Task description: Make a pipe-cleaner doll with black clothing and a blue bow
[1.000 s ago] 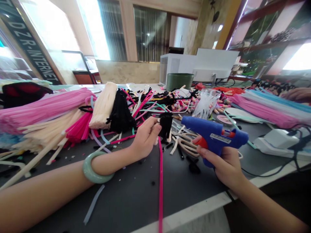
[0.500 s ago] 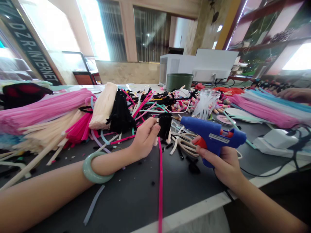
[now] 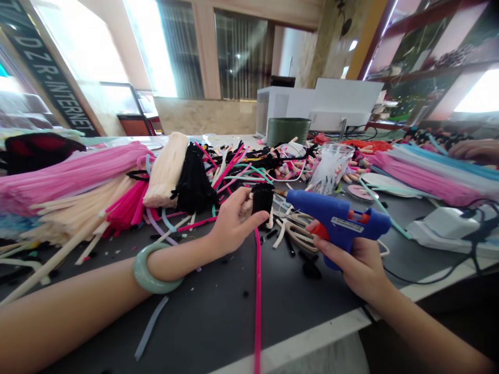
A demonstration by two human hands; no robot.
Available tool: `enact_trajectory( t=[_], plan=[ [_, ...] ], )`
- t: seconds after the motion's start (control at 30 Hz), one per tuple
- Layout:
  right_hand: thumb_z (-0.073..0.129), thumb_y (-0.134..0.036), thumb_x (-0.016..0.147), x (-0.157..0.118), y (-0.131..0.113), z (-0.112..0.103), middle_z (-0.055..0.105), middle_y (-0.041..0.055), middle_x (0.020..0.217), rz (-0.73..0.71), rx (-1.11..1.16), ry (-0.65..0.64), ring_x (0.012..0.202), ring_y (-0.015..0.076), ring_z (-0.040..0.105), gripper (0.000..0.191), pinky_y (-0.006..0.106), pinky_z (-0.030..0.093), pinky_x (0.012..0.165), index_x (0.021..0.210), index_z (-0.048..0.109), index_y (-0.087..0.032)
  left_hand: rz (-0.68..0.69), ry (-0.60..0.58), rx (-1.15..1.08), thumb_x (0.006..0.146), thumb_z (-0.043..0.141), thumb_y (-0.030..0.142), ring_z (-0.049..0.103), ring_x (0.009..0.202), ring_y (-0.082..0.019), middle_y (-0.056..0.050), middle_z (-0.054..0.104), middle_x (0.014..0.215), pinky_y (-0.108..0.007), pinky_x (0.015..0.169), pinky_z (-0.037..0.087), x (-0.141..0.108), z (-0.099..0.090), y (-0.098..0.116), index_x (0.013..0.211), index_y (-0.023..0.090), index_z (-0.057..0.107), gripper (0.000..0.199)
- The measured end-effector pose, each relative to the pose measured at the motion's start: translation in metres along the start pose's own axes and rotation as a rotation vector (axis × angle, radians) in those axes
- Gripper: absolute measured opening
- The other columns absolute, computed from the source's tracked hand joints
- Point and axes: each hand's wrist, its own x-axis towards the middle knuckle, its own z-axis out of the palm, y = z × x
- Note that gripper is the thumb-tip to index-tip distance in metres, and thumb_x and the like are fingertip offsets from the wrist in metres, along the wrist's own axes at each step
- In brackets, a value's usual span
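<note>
The left hand pinches a black pipe-cleaner bundle at its fingertips, just beside the tip of a blue hot glue gun, whose grip the right hand's curled fingers wrap around.

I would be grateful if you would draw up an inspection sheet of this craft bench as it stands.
surface: dark grey tabletop with a white front edge, scattered with small black bits.
job's things: a small black pipe-cleaner piece; a blue hot glue gun, its nozzle pointing at the piece.
clutter: bundles of pink pipe cleaners, cream pipe cleaners and black pipe cleaners; a clear plastic cup.
hands: left hand pinches the piece, a pale green bangle on its wrist; right hand grips the gun's handle.
cables: a black cable runs along the table's right side.
surroundings: a green bin; another person's hand at far right.
</note>
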Motion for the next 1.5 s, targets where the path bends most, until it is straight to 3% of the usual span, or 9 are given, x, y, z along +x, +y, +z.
enact_trajectory(
  t=[0.3,0.67,1.1,1.5],
  plan=[
    [0.065,-0.019,0.078,0.0018,-0.0065,0.0016,0.073,0.0004,0.078,-0.034,-0.088,-0.041,0.069,0.0175,0.068,0.011,0.026,0.055,0.064,0.088,0.069,-0.023,0.017,0.100,0.141,0.069,0.077,0.037,0.053,0.071,-0.013,-0.003,0.059,0.092,-0.022,0.059,0.043,0.0027,0.0009,-0.0022,0.111,0.022,0.052,0.051],
    [0.064,-0.023,0.081,-0.0006,-0.0013,-0.0014,0.072,0.0001,0.077,-0.034,-0.124,-0.077,0.068,0.0175,0.067,0.015,0.026,0.054,0.063,0.095,0.070,-0.023,-0.044,0.091,0.096,0.078,0.068,0.033,0.051,0.061,-0.009,-0.002,0.061,0.087,-0.020,0.052,0.042,0.0022,0.0040,0.0037,0.101,0.020,0.058,0.029],
    [0.064,-0.023,0.081,-0.0018,-0.0003,-0.0004,0.073,0.0021,0.082,-0.018,-0.094,-0.079,0.068,0.0168,0.066,0.014,0.025,0.054,0.061,0.094,0.068,-0.022,-0.015,0.089,0.097,0.077,0.069,0.032,0.047,0.061,-0.010,0.000,0.052,0.076,-0.020,0.050,0.039,0.0027,0.0025,-0.0007,0.097,0.020,0.058,0.025],
    [0.065,-0.021,0.080,-0.0012,-0.0013,0.0005,0.074,0.0021,0.087,-0.001,-0.076,-0.074,0.075,0.0179,0.069,0.015,0.025,0.056,0.067,0.095,0.067,-0.021,-0.068,0.083,0.051,0.078,0.068,0.035,0.044,0.053,-0.008,-0.001,0.054,0.078,-0.020,0.046,0.035,0.0017,0.0043,0.0034,0.098,0.020,0.058,0.027]
  ],
)
